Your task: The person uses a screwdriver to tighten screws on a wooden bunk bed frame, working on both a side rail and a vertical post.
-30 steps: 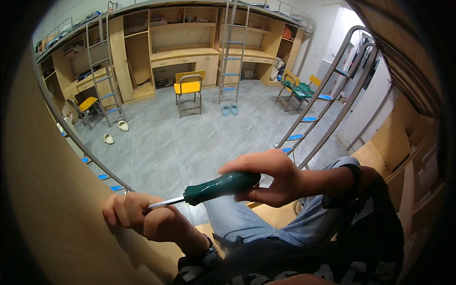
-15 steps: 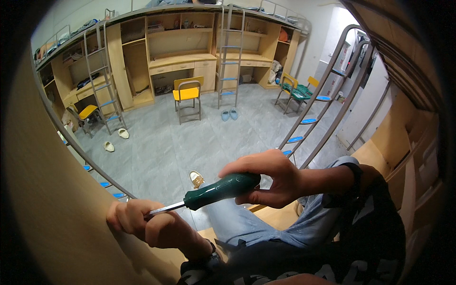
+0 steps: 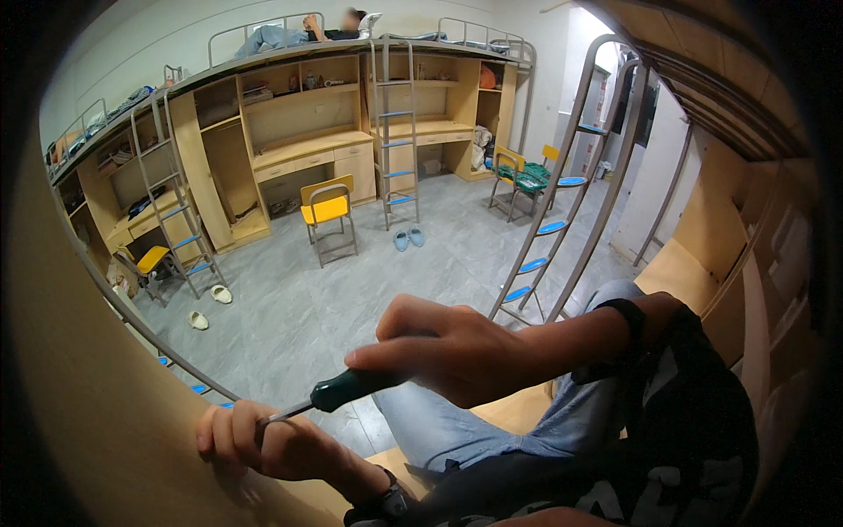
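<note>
My right hand [image 3: 452,351] is wrapped around the dark green handle of a screwdriver [image 3: 347,389], its thumb and forefinger toward the shaft end. The metal shaft slopes down to the left into my left hand [image 3: 272,443], whose curled fingers close around it. That left hand rests against the pale wooden panel [image 3: 105,386] on my left. The screwdriver's tip, and whatever it meets, is hidden behind those fingers.
A metal ladder with blue treads [image 3: 551,227] rises close at my right. Across the tiled floor stand a yellow chair [image 3: 327,213], blue slippers [image 3: 409,238], white shoes [image 3: 221,294] and wooden desks under bunks. Another person [image 3: 338,33] lies on an upper bunk.
My right hand has rolled over the handle, its back now facing up and covering more of it. My left hand stays at the panel. The view has tilted up, showing more of the bunks.
</note>
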Available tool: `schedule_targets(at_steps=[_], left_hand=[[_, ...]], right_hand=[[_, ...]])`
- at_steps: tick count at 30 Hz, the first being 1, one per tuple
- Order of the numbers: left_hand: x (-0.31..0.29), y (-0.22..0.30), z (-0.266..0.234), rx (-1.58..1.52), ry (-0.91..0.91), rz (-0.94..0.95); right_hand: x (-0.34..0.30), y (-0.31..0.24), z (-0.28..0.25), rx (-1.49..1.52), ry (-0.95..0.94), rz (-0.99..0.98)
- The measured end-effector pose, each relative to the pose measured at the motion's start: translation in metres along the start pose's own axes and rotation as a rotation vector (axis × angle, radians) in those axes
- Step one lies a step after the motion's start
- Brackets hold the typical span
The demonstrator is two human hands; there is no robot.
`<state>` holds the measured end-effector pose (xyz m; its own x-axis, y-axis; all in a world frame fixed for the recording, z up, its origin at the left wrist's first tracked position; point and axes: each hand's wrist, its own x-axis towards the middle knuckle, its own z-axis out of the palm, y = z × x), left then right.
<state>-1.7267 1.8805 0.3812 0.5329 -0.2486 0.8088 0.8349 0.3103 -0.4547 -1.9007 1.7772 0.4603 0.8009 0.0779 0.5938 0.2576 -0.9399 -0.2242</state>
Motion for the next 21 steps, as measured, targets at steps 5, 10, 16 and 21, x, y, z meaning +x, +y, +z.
schedule_targets(at_steps=[5,10,16,21], left_hand=[[-0.003,0.012,-0.007,-0.009,-0.009,0.042],[0.0,0.005,-0.002,-0.003,0.025,0.087],[-0.005,0.013,-0.009,-0.054,0.052,0.116],[0.009,-0.001,0.0,-0.06,0.026,0.002]], right_hand=[[0.006,-0.002,-0.014,0.574,-0.186,0.458],[0.005,0.007,-0.011,1.123,-0.266,0.798],[0.013,0.005,-0.022,1.046,-0.409,1.141],[0.003,0.004,-0.015,0.842,-0.196,0.805]])
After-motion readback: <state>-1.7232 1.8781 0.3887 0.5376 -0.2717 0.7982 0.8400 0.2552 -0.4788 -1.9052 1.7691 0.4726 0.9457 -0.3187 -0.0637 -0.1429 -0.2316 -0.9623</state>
